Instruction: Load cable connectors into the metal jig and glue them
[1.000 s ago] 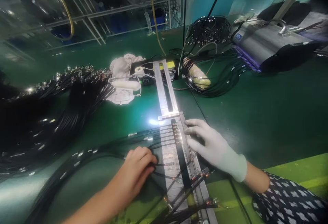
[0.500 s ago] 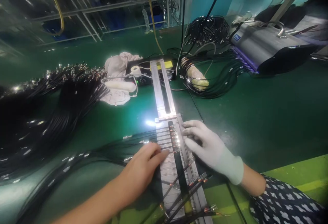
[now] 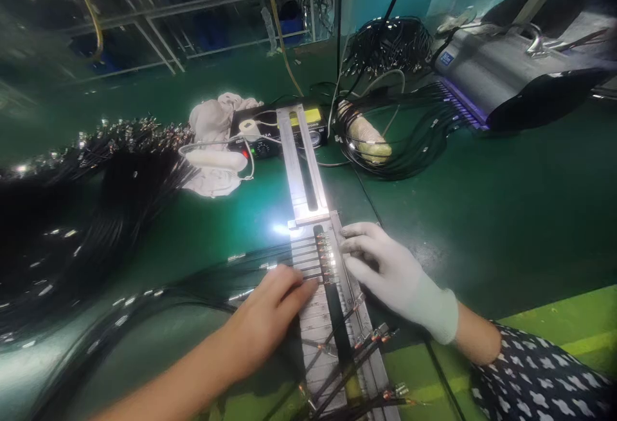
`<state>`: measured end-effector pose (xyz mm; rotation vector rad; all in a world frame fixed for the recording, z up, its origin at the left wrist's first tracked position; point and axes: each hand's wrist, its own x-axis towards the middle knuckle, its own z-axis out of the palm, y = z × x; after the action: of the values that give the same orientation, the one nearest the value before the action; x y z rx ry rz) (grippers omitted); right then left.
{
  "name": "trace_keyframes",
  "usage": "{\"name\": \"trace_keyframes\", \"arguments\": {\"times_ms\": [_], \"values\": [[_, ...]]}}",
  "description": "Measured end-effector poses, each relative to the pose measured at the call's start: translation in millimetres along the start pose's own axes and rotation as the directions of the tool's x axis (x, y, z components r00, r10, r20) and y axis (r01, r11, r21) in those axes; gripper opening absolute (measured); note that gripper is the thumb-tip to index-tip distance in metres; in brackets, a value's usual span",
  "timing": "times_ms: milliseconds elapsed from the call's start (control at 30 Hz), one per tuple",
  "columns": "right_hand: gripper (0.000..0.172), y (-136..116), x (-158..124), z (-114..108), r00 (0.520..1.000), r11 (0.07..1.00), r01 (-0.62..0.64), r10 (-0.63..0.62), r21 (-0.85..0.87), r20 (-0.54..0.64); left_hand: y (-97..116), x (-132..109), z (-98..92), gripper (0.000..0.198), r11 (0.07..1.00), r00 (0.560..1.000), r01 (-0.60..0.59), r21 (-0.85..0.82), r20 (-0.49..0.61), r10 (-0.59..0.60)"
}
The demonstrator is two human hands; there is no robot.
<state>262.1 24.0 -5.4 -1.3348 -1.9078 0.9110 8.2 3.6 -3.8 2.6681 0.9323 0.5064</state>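
Note:
A long slotted metal fixture (image 3: 315,318) lies lengthwise before me, with several black cables (image 3: 303,249) set side by side across its upper slots. Their stripped copper ends and small metal connectors (image 3: 326,254) line up over the dark groove. My left hand (image 3: 274,299), bare, has thumb and fingers closed on a black cable at the fixture's left edge; the fingertips partly hide it. In a white glove, my right hand (image 3: 395,273) rests its slightly spread fingertips against the fixture's right rail (image 3: 344,267). More loose cables (image 3: 357,360) cross the fixture's near end.
A large bundle of black cables (image 3: 110,196) covers the left side. Behind the fixture stand a black control box (image 3: 263,148), a white cloth (image 3: 212,180) and a wrapped roll (image 3: 369,141). At right rear is a grey machine (image 3: 506,77) with a purple glow. A bright light shines beside the fixture.
The whole view has shifted slightly, with the background moving a little up and left. Both hands keep nearly the same places on the fixture. A red light now shows on the control box.

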Motion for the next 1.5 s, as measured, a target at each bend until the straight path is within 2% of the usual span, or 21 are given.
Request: {"name": "trace_keyframes", "arguments": {"times_ms": [200, 300, 633, 700, 867, 1033, 1133, 1200, 1333, 1433, 1500], "values": [[0.017, -0.6, 0.7, -0.6, 1.0, 1.0, -0.01, 0.01, 0.016, 0.003, -1.3, 2.1, -0.4, 0.027, 0.995, 0.993, -0.095, 0.029, -0.073, 0.097], [0.016, 0.0, 1.1, -1.2, 1.0, 1.0, -0.006, 0.006, 0.015, -0.001, -3.3, 3.0, -0.6, 0.029, 0.991, 0.988, -0.13, 0.019, -0.076, 0.131], [0.015, -0.8, 1.4, -2.5, 0.999, 0.999, -0.033, 0.033, -0.005, 0.017, -5.7, -6.1, 15.3, 0.029, 0.996, 0.993, -0.009, -0.084, -0.116, -0.001], [0.015, -1.0, 1.5, -2.9, 0.999, 0.999, -0.034, 0.034, 0.003, 0.021, -3.7, -6.9, 14.4, 0.027, 0.997, 0.991, -0.012, -0.071, -0.131, 0.002], [0.015, -1.0, 1.3, -3.3, 0.999, 0.999, -0.036, 0.036, 0.013, 0.019, -1.9, -6.7, 10.3, 0.027, 0.999, 0.998, -0.018, -0.026, -0.067, 0.016], [0.015, -0.6, 1.6, -3.2, 0.999, 0.999, -0.037, 0.036, 0.025, 0.02, -3.3, -0.7, 14.6, 0.026, 0.995, 0.989, -0.034, -0.096, -0.147, 0.02], [0.015, -0.7, 1.3, -3.2, 0.999, 0.999, -0.035, 0.035, 0.026, 0.02, -2.7, -2.0, 17.3, 0.027, 0.994, 0.989, -0.024, -0.108, -0.145, 0.008], [0.015, -0.8, 1.0, -3.5, 0.999, 0.999, -0.03, 0.029, 0.023, 0.015, -0.5, -8.3, 18.6, 0.03, 0.999, 0.99, -0.004, -0.042, -0.141, -0.002], [0.014, -0.3, 1.0, -4.3, 1.0, 0.999, -0.025, 0.025, 0.02, 0.017, 9.4, -25.4, 20.4, 0.043, 0.975, 0.988, 0.098, 0.199, -0.133, -0.072], [0.015, -0.3, 1.4, -3.5, 1.0, 0.999, -0.02, 0.02, 0.035, 0.014, 19.2, -29.3, 19.5, 0.046, 0.964, 0.995, 0.094, 0.248, -0.059, -0.082], [0.018, -1.5, 2.1, -1.9, 0.999, 0.999, -0.039, 0.039, 0.026, -0.007, 24.6, -27.6, 18.5, 0.047, 0.961, 0.996, 0.083, 0.265, -0.049, -0.072]]}}
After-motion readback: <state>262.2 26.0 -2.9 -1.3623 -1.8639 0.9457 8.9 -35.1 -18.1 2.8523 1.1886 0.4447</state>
